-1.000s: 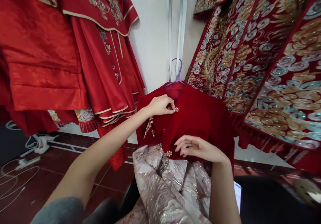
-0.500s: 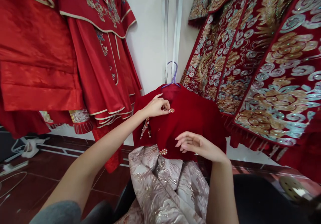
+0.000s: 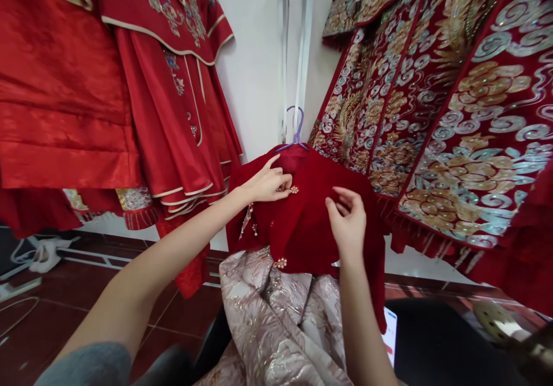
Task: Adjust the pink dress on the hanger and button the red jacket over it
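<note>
A short red velvet jacket (image 3: 309, 224) hangs in front of me on a purple hanger (image 3: 297, 124). My left hand (image 3: 271, 183) pinches its front edge at a beaded flower button (image 3: 294, 190), the thumb and index finger closed there and partly covering it. Off to the right, my right hand (image 3: 349, 216) is over the jacket's chest with thumb and fingers apart, holding nothing. Another pearl flower button (image 3: 280, 263) sits by the hem. On the left side of the chest dangles a beaded ornament (image 3: 247, 222). Below lies pinkish-silver brocade cloth (image 3: 268, 328).
Red garments (image 3: 142, 115) with pale trim hang on the left. Heavily embroidered garments (image 3: 432, 121) hang on the right. A phone (image 3: 389, 334) lies by a dark seat (image 3: 444, 340) at lower right. White shoes (image 3: 45, 256) stand near a floor rack.
My right hand has risen from near the hem to chest height, turning upright. My left hand keeps its pinch at the upper button. The phone has come into view.
</note>
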A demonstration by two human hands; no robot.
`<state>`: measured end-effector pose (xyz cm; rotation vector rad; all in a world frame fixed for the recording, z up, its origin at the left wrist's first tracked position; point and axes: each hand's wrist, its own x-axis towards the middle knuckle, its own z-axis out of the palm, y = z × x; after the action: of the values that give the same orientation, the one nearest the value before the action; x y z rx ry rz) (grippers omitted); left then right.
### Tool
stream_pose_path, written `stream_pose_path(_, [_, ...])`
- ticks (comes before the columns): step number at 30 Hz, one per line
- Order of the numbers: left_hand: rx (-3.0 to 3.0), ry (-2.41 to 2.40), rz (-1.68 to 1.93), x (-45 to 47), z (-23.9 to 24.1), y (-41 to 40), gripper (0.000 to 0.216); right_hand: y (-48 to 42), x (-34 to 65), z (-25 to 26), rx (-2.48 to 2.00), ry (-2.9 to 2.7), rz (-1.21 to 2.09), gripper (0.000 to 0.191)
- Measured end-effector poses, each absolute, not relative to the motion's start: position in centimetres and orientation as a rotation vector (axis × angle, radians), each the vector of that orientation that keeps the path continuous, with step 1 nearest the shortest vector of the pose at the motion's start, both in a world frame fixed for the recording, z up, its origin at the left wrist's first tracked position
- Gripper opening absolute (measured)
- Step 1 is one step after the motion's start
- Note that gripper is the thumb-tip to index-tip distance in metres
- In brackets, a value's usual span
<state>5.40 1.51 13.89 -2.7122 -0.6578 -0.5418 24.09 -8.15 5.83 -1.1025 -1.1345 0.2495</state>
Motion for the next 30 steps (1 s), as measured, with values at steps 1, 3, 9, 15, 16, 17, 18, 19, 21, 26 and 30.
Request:
stream_pose_path(1, [-2.668, -0.648, -0.522, 5.3, 13.8, 1.3, 0.02, -7.3, 23.0, 6.2, -1.117, -1.053, 0.05, 0.035])
stream_pose_path(3, [-2.558, -0.644, -0.496, 4.6, 13.5, 1.1, 0.027, -5.4, 20.7, 6.9, -1.181, -1.034, -0.195, 0.046])
stream_pose_path(9, [-2.145, -1.053, -0.527, 0.9, 12.2, 1.3, 0.031, -2.4, 18.2, 6.5, -1.37, -1.244, -0.344, 0.08])
stream_pose_path(15, [-1.956, -1.367, -0.798, 1.3, 8.9, 0.8, 0.06, -4.9, 22.7, 4.5, -1.431, -1.287, -0.47, 0.076])
stream_pose_path(16, [-1.948, -1.4, -0.839, 1.8, 8.2, 0.9, 0.062, -5.1, 23.6, 4.3, -1.435, -1.288, -0.491, 0.075])
stream_pose_path(17, [-1.941, -1.433, -0.876, 2.3, 7.5, 1.1, 0.062, -5.3, 24.6, 4.1, -1.438, -1.29, -0.506, 0.074])
stream_pose_path(18, [-1.937, -1.466, -0.909, 2.6, 7.0, 1.4, 0.061, -5.3, 25.6, 4.1, -1.44, -1.294, -0.514, 0.073])
stream_pose_path(19, [-1.934, -1.494, -0.935, 2.7, 6.6, 1.8, 0.059, -5.1, 26.6, 4.1, -1.439, -1.301, -0.519, 0.073])
stream_pose_path(21, [-1.928, -1.53, -0.974, 2.4, 6.4, 2.8, 0.057, -4.6, 28.7, 4.4, -1.442, -1.322, -0.513, 0.072])
stream_pose_path(26, [-1.894, -1.539, -1.022, -1.7, 8.3, 4.7, 0.057, -2.6, 33.8, 6.6, -1.498, -1.403, -0.423, 0.062])
stream_pose_path(30, [-2.015, -1.611, -1.128, -5.2, 10.3, 6.1, 0.051, -1.3, 37.0, 9.0, -1.621, -1.44, -0.293, 0.033])
